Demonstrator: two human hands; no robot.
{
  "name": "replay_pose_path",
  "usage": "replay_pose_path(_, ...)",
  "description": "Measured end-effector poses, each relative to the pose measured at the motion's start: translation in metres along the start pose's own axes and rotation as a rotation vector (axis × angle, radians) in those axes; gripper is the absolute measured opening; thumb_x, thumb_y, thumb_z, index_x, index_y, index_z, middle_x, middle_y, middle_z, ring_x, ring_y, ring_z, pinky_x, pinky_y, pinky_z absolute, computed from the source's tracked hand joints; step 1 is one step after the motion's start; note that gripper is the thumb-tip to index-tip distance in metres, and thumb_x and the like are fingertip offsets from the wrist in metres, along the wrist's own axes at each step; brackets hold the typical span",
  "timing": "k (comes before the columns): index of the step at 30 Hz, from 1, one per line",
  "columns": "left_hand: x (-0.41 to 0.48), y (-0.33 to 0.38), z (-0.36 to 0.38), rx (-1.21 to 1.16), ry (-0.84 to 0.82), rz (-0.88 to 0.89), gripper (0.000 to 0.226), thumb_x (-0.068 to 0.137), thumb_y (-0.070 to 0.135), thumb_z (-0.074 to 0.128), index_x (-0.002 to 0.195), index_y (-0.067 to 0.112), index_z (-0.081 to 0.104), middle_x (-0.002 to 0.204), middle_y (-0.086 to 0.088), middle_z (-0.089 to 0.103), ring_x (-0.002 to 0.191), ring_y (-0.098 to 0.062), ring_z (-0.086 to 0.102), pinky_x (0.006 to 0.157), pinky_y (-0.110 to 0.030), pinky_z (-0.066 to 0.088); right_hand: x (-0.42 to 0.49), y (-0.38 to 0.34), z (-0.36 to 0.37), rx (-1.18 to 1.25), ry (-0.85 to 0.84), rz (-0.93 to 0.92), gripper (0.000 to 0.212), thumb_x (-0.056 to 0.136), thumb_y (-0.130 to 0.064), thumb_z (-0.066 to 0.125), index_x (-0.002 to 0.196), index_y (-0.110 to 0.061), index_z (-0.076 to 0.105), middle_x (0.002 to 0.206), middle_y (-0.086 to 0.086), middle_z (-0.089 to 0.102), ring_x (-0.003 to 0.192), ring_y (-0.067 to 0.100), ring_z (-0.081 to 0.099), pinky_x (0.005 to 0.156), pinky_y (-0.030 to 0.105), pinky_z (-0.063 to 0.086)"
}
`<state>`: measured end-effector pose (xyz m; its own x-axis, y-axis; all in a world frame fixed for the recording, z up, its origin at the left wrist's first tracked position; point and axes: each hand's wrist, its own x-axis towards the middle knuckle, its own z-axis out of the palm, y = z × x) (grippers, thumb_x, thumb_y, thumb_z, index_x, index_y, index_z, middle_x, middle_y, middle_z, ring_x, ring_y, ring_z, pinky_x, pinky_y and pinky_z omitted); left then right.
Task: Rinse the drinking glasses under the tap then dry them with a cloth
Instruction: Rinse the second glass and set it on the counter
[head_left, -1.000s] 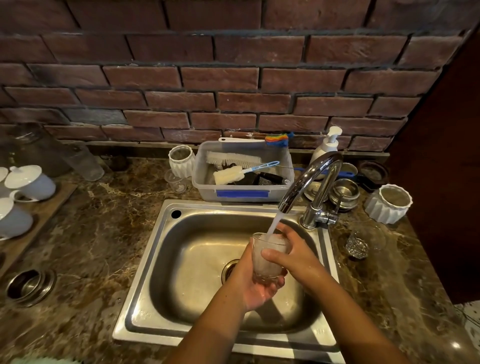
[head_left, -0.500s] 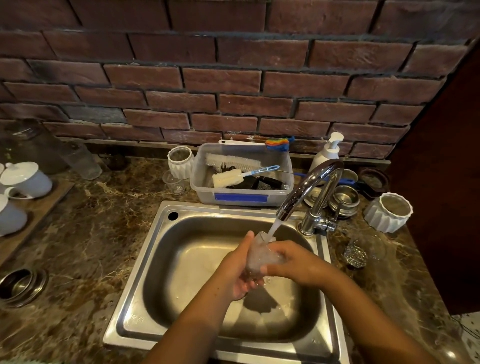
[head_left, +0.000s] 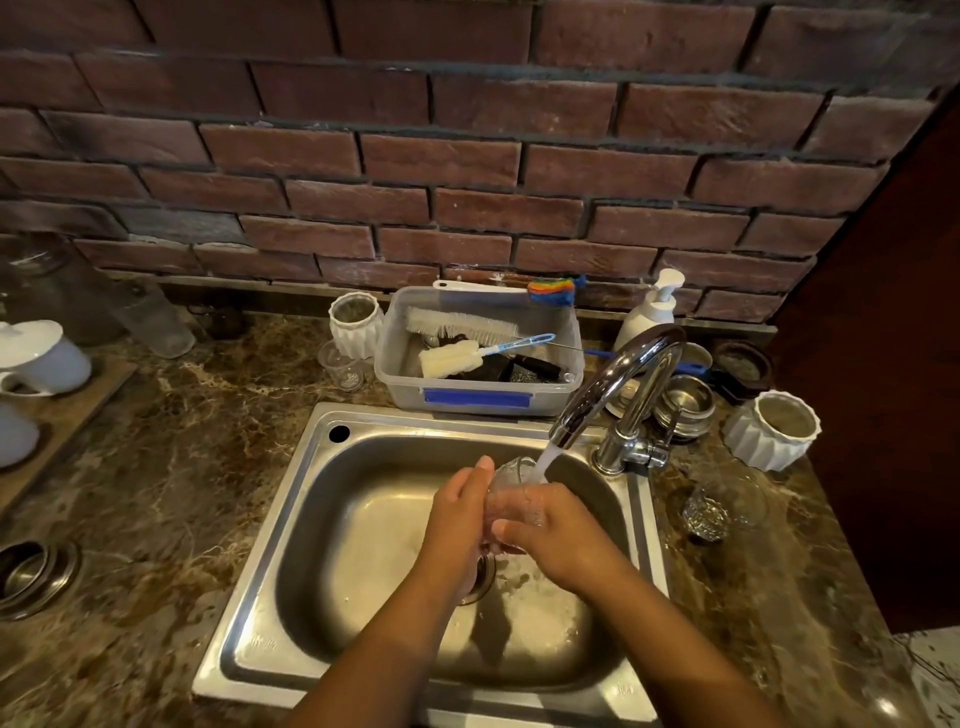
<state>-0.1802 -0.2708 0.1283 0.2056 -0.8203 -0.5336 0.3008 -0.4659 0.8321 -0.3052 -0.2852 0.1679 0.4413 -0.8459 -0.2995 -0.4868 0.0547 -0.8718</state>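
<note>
A clear drinking glass (head_left: 511, 488) is tilted under the running tap (head_left: 613, 384), over the steel sink (head_left: 291, 525). My left hand (head_left: 457, 519) cups its left side and my right hand (head_left: 550, 525) wraps its right side, thumb across the front. Water runs from the spout onto the glass and my right hand. A second clear glass (head_left: 714, 506) stands on the counter right of the sink. Another small glass (head_left: 343, 366) stands behind the sink at the left. No cloth is in view.
A plastic tub of brushes (head_left: 478, 397) sits behind the sink, with a soap pump (head_left: 649, 312) and steel cups (head_left: 685, 400) by the tap. White ribbed pots (head_left: 774, 428) (head_left: 356, 322) stand at either side. White lidded cups (head_left: 39, 358) are at the left.
The glass went from upright in the stream to tilted between both hands. Both hands have shifted up a little toward the spout.
</note>
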Motion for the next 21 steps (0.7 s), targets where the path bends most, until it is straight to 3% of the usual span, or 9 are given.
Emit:
replay_pose_path(5,0.006,0.015,-0.014,-0.184,-0.192,-0.435,0.043,0.094,0.047,0.064,0.117,0.012,0.075,0.094,-0.009,0.076,0.079,-0.02,0.069,0.063,-0.03,0.053,-0.001,0.004,-0.022,-0.349,-0.18,-0.185,0.028,0.093,-0.017,0.067,0.118,-0.027,0.073,0.114,-0.01,0.075,0.107,0.002,0.067,0.102,0.038,0.052)
replay_pose_path(7,0.008,0.018,-0.015,-0.176,-0.205,-0.488,0.042,0.09,0.046,0.069,0.11,0.01,0.075,0.086,-0.01,0.075,0.066,-0.019,0.068,0.05,-0.024,0.05,0.004,0.009,-0.028,-0.601,-0.195,-0.27,0.022,0.094,-0.024,0.064,0.113,-0.032,0.071,0.107,-0.018,0.07,0.109,0.002,0.061,0.116,0.044,0.036)
replay_pose_path(9,0.01,0.019,-0.013,-0.158,-0.178,-0.493,0.036,0.089,0.044,0.07,0.104,0.011,0.073,0.078,-0.009,0.073,0.055,-0.016,0.065,0.039,-0.02,0.045,0.007,0.013,-0.031,-0.648,-0.179,-0.301,0.019,0.092,-0.027,0.063,0.109,-0.036,0.069,0.098,-0.023,0.062,0.106,-0.001,0.056,0.12,0.046,0.022)
replay_pose_path(11,0.01,0.017,-0.01,-0.148,-0.152,-0.465,0.033,0.09,0.041,0.069,0.105,0.013,0.072,0.083,-0.009,0.074,0.059,-0.016,0.066,0.042,-0.021,0.046,0.006,0.016,-0.027,-0.532,-0.165,-0.313,0.02,0.088,-0.03,0.066,0.107,-0.034,0.068,0.101,-0.024,0.063,0.101,-0.007,0.055,0.11,0.037,0.038)
replay_pose_path(14,0.01,0.013,-0.003,-0.128,-0.093,-0.341,0.031,0.095,0.041,0.063,0.111,0.016,0.071,0.092,-0.009,0.079,0.079,-0.022,0.073,0.061,-0.029,0.056,0.005,0.017,-0.019,-0.174,-0.104,-0.179,0.03,0.081,-0.027,0.078,0.108,-0.036,0.067,0.104,-0.012,0.069,0.095,-0.002,0.065,0.081,0.021,0.056)
replay_pose_path(17,0.01,0.009,0.007,-0.004,0.004,-0.162,0.026,0.1,0.039,0.056,0.108,0.019,0.07,0.098,-0.012,0.076,0.076,-0.023,0.069,0.051,-0.026,0.047,0.007,0.018,-0.011,0.044,-0.03,0.006,0.028,0.081,-0.019,0.079,0.105,-0.027,0.068,0.1,-0.004,0.073,0.092,0.004,0.07,0.08,0.024,0.057)
replay_pose_path(19,0.012,0.006,0.01,0.076,0.062,-0.066,0.021,0.101,0.037,0.055,0.101,0.022,0.069,0.102,-0.013,0.073,0.087,-0.031,0.072,0.06,-0.033,0.05,0.005,0.017,-0.002,0.203,-0.002,0.1,0.027,0.083,-0.014,0.077,0.108,-0.021,0.069,0.102,-0.002,0.075,0.096,0.007,0.07,0.085,0.028,0.056)
replay_pose_path(21,0.013,0.002,0.009,0.118,0.092,0.03,0.019,0.101,0.031,0.056,0.094,0.021,0.07,0.1,-0.014,0.072,0.097,-0.037,0.071,0.074,-0.041,0.056,0.0,0.015,0.01,0.394,0.063,0.18,0.023,0.086,-0.011,0.074,0.108,-0.016,0.071,0.102,0.003,0.076,0.099,0.017,0.072,0.091,0.04,0.057)
